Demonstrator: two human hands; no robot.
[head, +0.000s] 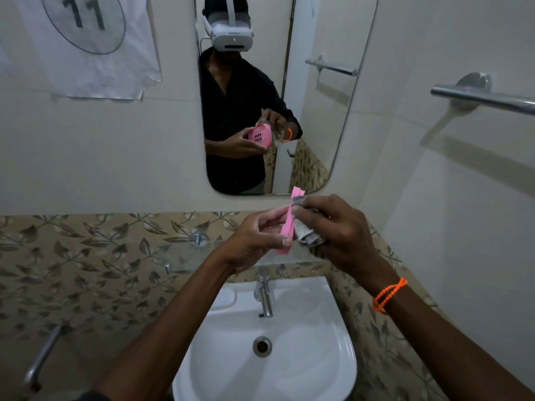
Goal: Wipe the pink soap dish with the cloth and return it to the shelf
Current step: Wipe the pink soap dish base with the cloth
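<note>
Soap dish: the pink soap dish [290,224] is held edge-on above the sink [333,357], so it shows as a thin pink strip, tilted with its top end leaning right toward the mirror [318,111]; in the mirror its flat face shows rows of small drain slots.
Left hand: the left hand [254,241] grips the dish, thumb on the near lower edge and fingers [272,215] curled round the far side.
Right hand: the right hand [338,227] is closed on the cloth, pressing it to the right face of the dish; an orange bead bracelet [389,295] sits on that wrist.
Cloth: the grey cloth [307,233] is bunched up, touching the dish.
Shelf: a glass shelf [185,256] on the leaf-patterned tiles, below and left of the hands.
Tap: a chrome tap [265,296] stands at the back of the sink.
</note>
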